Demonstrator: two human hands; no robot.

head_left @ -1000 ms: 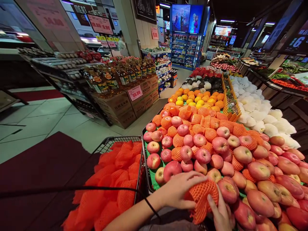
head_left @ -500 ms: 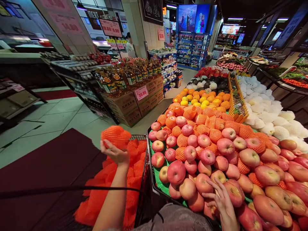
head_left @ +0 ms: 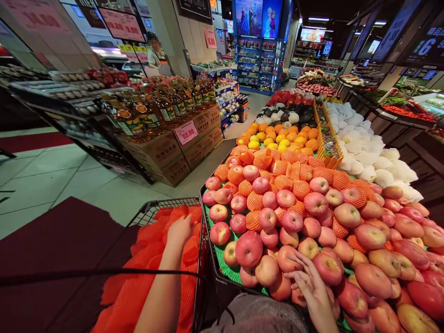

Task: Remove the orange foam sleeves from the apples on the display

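My left hand (head_left: 178, 231) reaches into a black wire cart (head_left: 163, 204) heaped with orange foam fruit nets (head_left: 145, 282). It rests on the heap with its fingertips buried among the nets, so its grip does not show. My right hand (head_left: 308, 284) lies on the near edge of a pile of bare pink-red apples (head_left: 347, 231). Its fingers are spread over the apples and hold nothing. Farther back, more apples sit in orange nets (head_left: 277, 171).
The fruit display runs ahead with oranges (head_left: 277, 141) and white-netted fruit (head_left: 367, 157) behind the apples. Cardboard boxes topped with oil bottles (head_left: 163, 111) stand across the tiled aisle at left. A dark red mat (head_left: 62, 236) lies beside the cart. A person (head_left: 154, 51) stands far back.
One second ago both hands were on an orange net at the apples. My left hand lifted that net over the cart, then dropped down into the heap. My right hand stayed on the apples.
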